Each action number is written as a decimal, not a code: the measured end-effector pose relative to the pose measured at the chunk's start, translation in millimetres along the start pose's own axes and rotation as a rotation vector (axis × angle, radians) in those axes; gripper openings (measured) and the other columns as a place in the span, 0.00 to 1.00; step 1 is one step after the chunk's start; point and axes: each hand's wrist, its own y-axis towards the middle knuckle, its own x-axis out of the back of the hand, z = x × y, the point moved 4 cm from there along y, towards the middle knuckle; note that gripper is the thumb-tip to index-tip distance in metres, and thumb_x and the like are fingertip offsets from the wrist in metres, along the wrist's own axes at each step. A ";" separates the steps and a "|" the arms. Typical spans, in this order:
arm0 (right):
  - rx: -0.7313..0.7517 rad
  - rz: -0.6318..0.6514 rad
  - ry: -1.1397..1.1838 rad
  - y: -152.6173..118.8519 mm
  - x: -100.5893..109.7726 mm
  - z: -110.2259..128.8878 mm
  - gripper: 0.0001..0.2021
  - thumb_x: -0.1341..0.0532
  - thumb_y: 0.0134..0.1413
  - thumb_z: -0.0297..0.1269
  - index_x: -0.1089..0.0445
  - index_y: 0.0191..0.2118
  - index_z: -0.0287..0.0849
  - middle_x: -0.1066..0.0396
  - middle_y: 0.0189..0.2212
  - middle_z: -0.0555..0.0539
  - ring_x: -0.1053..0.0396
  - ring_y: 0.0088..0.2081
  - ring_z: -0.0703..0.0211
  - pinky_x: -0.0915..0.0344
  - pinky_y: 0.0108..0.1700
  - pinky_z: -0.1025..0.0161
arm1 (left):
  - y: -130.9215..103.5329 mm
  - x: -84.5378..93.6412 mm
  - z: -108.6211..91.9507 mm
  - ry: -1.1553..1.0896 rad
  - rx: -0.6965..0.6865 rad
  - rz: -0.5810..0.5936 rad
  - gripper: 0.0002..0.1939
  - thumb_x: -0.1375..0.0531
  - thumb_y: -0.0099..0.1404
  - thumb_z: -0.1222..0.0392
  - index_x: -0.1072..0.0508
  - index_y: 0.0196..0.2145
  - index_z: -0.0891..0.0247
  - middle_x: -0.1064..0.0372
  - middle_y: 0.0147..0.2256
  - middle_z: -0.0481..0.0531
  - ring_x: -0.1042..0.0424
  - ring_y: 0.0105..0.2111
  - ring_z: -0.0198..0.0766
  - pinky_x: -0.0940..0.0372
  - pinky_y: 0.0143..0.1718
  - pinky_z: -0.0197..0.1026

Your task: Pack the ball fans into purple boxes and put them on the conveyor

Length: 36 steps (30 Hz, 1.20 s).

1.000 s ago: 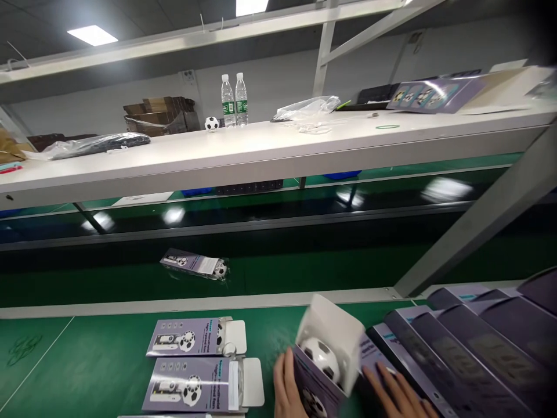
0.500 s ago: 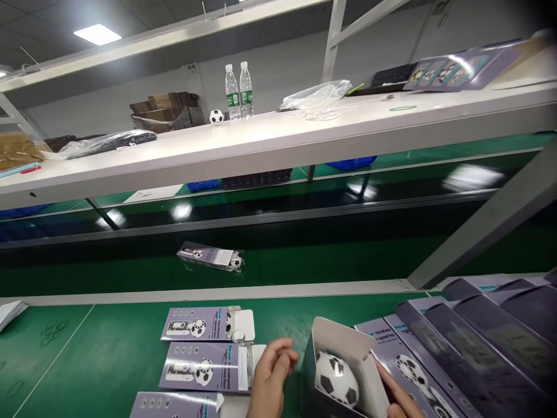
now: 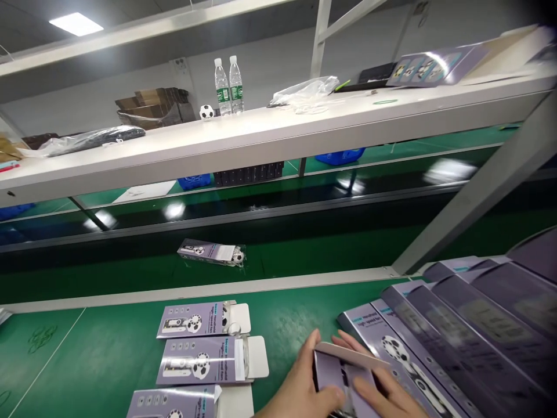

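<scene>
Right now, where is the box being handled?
In the head view, the box is at bottom, right of centre, held between the left hand and the right hand, with purple boxes to its right.

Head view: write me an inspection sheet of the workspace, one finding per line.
Surface: green table, partly covered by three open boxes at left and overlapping boxes at right.
Job's things: held box, contents mostly hidden; wrapped box beyond the table.
Clutter: green bands on the table; bottles, ball and bags on the shelf.
Grips: left hand and right hand both on the held box.
Cables: none certain; pale strands on the shelf are unclear.
Surroundings: cartons behind; ceiling light lit.
</scene>
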 end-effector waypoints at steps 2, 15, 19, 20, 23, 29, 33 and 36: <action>0.120 -0.178 -0.235 3.3 1.0 13.4 0.32 0.44 0.52 0.56 0.43 0.59 0.46 0.43 0.60 0.44 0.47 0.61 0.48 0.41 0.58 0.53 | 1.0 1.0 -3.8 0.037 -0.050 0.041 0.44 0.41 0.56 0.62 0.57 0.65 0.61 0.57 0.64 0.55 0.54 0.63 0.49 0.56 0.63 0.49; 1.205 -0.123 -1.219 -38.0 22.3 46.3 0.29 0.42 0.52 0.54 0.38 0.57 0.46 0.31 0.51 0.48 0.31 0.49 0.51 0.29 0.44 0.58 | -22.6 6.7 -32.3 0.885 -0.648 0.084 0.33 0.39 0.58 0.41 0.39 0.57 0.55 0.43 0.59 0.54 0.55 0.63 0.53 0.60 0.62 0.63; 1.238 -0.177 -1.297 -42.3 15.5 53.0 0.29 0.40 0.50 0.54 0.35 0.55 0.46 0.32 0.52 0.48 0.31 0.49 0.50 0.27 0.43 0.59 | -27.9 7.5 -41.4 0.978 -0.597 0.079 0.29 0.46 0.63 0.40 0.39 0.56 0.57 0.43 0.59 0.54 0.55 0.63 0.48 0.58 0.62 0.59; 1.225 -0.183 -1.289 -42.3 12.9 52.7 0.25 0.40 0.52 0.50 0.34 0.54 0.46 0.32 0.52 0.48 0.31 0.49 0.51 0.28 0.43 0.61 | -28.1 6.5 -42.3 0.993 -0.609 0.057 0.27 0.47 0.65 0.42 0.39 0.56 0.59 0.42 0.58 0.55 0.53 0.63 0.46 0.56 0.63 0.56; 1.210 -0.168 -1.247 -42.9 6.7 50.9 0.17 0.42 0.56 0.40 0.31 0.51 0.47 0.31 0.51 0.44 0.32 0.51 0.52 0.28 0.43 0.64 | -27.4 2.1 -44.2 1.058 -0.720 -0.009 0.24 0.49 0.68 0.45 0.37 0.54 0.64 0.38 0.55 0.57 0.46 0.60 0.43 0.51 0.62 0.48; 1.207 -0.176 -1.157 -43.3 9.8 55.4 0.16 0.45 0.58 0.36 0.31 0.51 0.47 0.31 0.50 0.43 0.32 0.51 0.53 0.29 0.44 0.64 | -25.7 0.9 -46.1 1.104 -0.838 -0.165 0.20 0.51 0.69 0.47 0.35 0.52 0.59 0.33 0.52 0.53 0.36 0.55 0.44 0.42 0.58 0.47; 1.198 -0.143 -1.162 -44.6 11.1 62.0 0.15 0.46 0.59 0.36 0.30 0.50 0.47 0.31 0.51 0.45 0.34 0.52 0.52 0.29 0.44 0.64 | -28.1 -2.2 -43.5 1.163 -0.827 -0.174 0.20 0.51 0.69 0.48 0.37 0.54 0.59 0.35 0.53 0.52 0.38 0.56 0.45 0.42 0.58 0.49; 1.214 -0.095 -1.213 -47.7 10.1 62.7 0.17 0.46 0.59 0.36 0.32 0.53 0.46 0.32 0.51 0.48 0.37 0.54 0.52 0.30 0.46 0.66 | -32.2 -4.1 -40.3 1.248 -0.776 -0.110 0.19 0.53 0.71 0.51 0.40 0.55 0.60 0.38 0.56 0.53 0.42 0.59 0.45 0.43 0.59 0.52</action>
